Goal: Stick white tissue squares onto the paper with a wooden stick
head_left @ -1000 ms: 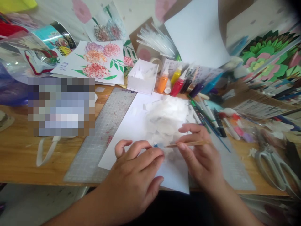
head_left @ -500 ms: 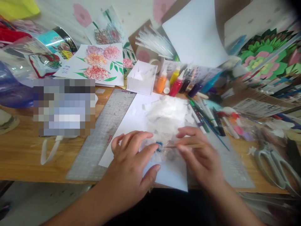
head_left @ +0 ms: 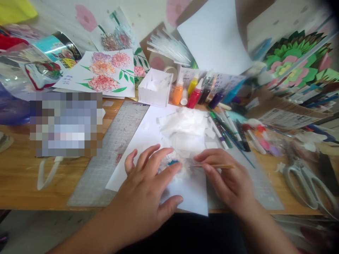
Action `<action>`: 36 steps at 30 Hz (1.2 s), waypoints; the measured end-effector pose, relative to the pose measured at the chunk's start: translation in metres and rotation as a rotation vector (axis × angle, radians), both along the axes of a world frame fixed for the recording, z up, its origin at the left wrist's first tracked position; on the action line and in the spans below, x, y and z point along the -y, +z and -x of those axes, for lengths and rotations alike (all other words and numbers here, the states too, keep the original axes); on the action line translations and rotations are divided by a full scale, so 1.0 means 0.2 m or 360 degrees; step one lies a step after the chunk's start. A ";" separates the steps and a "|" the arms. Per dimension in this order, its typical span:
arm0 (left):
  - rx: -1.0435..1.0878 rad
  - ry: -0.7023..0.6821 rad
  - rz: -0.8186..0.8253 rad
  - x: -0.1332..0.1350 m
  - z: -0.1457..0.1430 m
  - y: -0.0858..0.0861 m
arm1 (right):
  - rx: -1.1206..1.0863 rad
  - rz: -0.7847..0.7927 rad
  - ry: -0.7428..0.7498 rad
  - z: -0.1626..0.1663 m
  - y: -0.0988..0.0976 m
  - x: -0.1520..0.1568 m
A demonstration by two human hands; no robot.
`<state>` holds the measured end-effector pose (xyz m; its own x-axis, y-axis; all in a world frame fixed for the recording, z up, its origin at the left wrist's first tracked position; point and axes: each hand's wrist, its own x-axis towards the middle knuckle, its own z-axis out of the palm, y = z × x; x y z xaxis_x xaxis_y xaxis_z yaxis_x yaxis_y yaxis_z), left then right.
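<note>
Pressing down beside a small blue piece, the left hand now lies flatter on the white sheet than a second ago, its fingers spread rather than curled, holding nothing and simply pinning the paper. The blue piece sits at the near edge of the heap of white tissue scraps, between the two hands, and more of it shows than before. The right hand has closed in from the right; its fingers pinch a thin wooden stick, whose tip now points at the blue piece, almost touching it. That reads as fine work on the blue piece being under way, with the sheet steadied for it.

The sheet lies on a grey cutting mat on the wooden table. Beyond the scraps stand a white box and small paint bottles; pens lie to the right, scissors further right, and flower paintings at the back.
</note>
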<state>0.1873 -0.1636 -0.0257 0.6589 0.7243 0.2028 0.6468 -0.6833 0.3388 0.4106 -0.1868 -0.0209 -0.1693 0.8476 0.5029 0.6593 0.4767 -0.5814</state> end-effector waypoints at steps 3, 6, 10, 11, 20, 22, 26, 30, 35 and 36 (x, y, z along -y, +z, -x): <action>0.0013 -0.0005 0.0010 0.00 0.01 0.01 | 0.0042 -0.0004 -0.0096 0.02 -0.01 -0.01; 0.0021 -0.0019 0.0033 0.01 0.01 0.01 | -0.0041 -0.0042 -0.0247 0.03 -0.01 0.00; 0.0074 -0.0023 0.0062 0.00 0.01 0.01 | -0.0216 -0.0058 -0.0092 0.07 0.03 0.01; 0.0097 -0.0012 0.0067 0.00 0.01 0.01 | -0.0210 -0.0031 -0.0002 0.09 0.04 0.00; 0.0255 0.0067 0.0130 0.01 0.02 0.00 | -0.0232 0.0198 0.0236 0.12 0.04 -0.04; 0.0276 0.0063 0.0104 0.01 0.02 0.00 | -0.0251 0.0209 0.0253 0.11 0.04 -0.03; 0.0281 -0.0019 0.0039 0.01 0.02 -0.01 | -0.0324 0.0249 0.0282 0.11 0.03 -0.03; 0.0290 -0.0086 0.0002 0.01 0.02 -0.01 | -0.0651 0.0206 0.0230 0.11 0.00 -0.02; 0.0302 -0.0077 -0.0065 0.01 0.02 -0.02 | -0.0437 -0.0041 0.0080 0.12 0.00 -0.06; 0.0302 -0.0075 -0.0074 0.01 0.02 -0.02 | -0.0305 -0.0076 0.0093 0.12 0.01 -0.07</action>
<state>0.1829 -0.1662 -0.0300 0.6386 0.6804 0.3594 0.5411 -0.7292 0.4190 0.3859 -0.1733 -0.0193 -0.1150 0.8134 0.5702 0.5092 0.5411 -0.6693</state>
